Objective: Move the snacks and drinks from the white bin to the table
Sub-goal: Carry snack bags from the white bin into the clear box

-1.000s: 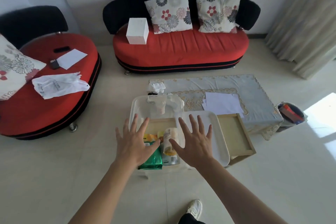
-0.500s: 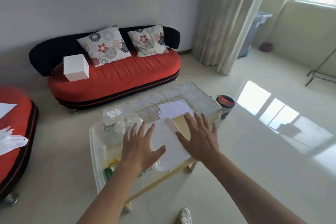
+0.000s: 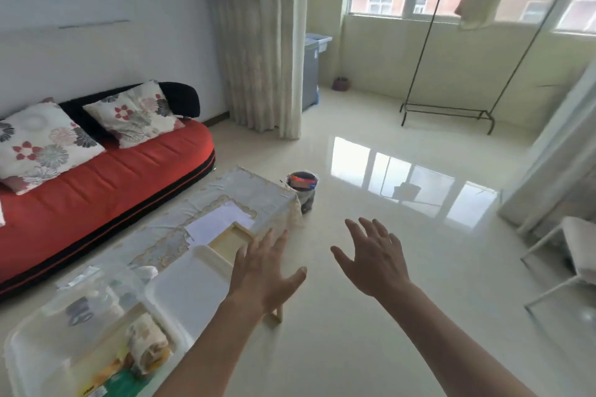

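Our left hand (image 3: pixel 263 271) and right hand (image 3: pixel 374 261) are spread, grasping nothing. Risk, we judge: white bin (image 3: pixel 35 319) sits at the view's edge, so a blind reach could fumble the snacks (image 3: pixel 148 345)

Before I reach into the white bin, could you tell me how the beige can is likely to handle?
The beige can looks cylindrical and lies tilted in the white bin, so it may roll if nudged. It probably feels rigid, though the blur hides whether it is full.

Two hands (image 3: pixel 261 271) (image 3: pixel 375 256), two cushions (image 3: pixel 42 145) (image 3: pixel 135 113), one sofa (image 3: pixel 113 184), one white bin (image 3: pixel 35 361).
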Available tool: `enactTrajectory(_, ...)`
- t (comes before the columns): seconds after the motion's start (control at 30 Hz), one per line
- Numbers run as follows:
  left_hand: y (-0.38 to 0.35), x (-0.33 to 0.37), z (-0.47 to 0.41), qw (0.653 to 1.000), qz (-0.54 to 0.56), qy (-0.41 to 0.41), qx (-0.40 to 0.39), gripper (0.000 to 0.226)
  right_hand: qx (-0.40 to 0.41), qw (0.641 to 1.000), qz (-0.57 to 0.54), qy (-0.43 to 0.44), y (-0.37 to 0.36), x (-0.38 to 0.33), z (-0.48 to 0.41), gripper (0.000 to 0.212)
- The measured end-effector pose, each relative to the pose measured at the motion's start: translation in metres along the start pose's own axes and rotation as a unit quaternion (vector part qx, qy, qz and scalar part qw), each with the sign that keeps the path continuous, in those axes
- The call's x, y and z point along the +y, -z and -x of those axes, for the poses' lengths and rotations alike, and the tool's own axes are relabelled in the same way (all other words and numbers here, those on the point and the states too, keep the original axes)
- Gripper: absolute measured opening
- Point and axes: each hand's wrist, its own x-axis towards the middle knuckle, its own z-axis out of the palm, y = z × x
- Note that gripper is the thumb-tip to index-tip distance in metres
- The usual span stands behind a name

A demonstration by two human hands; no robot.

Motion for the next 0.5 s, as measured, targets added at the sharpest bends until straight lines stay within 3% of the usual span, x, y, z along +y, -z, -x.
enactTrajectory(0.5,-0.069,0.331,-0.111,0.983,-0.02,-0.178,-0.033,0.076,0.032,0.986,0.014,-0.166,0.064,0.308,0.026,0.071)
